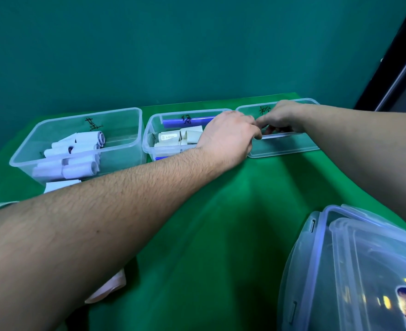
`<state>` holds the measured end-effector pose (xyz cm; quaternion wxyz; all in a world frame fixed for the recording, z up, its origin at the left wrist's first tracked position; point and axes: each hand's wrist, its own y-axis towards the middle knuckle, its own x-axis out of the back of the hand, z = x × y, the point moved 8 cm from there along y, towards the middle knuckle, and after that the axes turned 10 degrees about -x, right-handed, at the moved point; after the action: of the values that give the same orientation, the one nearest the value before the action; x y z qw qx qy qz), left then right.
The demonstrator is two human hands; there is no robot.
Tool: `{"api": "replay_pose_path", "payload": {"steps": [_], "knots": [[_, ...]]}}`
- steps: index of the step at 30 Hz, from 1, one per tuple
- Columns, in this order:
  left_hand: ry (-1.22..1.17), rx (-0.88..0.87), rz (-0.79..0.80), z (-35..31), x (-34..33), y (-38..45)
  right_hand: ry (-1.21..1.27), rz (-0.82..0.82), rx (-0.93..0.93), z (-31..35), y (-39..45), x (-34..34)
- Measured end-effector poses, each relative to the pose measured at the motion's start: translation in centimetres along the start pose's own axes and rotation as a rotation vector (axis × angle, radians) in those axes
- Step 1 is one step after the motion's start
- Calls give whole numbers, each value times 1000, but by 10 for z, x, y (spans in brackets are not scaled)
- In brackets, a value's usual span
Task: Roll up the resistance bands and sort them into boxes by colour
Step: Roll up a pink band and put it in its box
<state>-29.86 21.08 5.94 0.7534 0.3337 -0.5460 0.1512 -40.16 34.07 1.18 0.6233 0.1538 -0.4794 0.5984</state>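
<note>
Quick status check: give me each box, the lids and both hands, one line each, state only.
Left box: open, holds pale rolled bands.
Middle box: open, holds cream rolls and a blue roll.
Right box: open, contents hidden by the hands.
Stacked lids: off, lying on the cloth.
Left hand: at right box rim, grip unclear.
Right hand: fingers curled in right box, grip unclear.

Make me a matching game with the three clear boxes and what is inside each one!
Things:
1. left box
2. middle box
3. right box

What is there:
A. both hands reaching in at its near rim
B. pale lilac-white rolls
C. cream rolls and a blue roll

Pairs: 1-B, 2-C, 3-A
</note>
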Motion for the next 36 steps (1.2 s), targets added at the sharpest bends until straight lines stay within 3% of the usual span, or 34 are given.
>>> {"api": "replay_pose_path", "payload": {"steps": [8, 13, 19, 36], "knots": [[5, 11, -7, -3, 6, -4, 54, -56, -16, -4, -8, 13], [-51, 24, -30, -12, 17, -13, -3, -210, 31, -1, -34, 36], [-99, 83, -13, -32, 45, -49, 72, -261, 126, -2, -85, 50], [-139, 222, 303, -102, 84, -222, 28, 1, 269, -10, -271, -62]]}}
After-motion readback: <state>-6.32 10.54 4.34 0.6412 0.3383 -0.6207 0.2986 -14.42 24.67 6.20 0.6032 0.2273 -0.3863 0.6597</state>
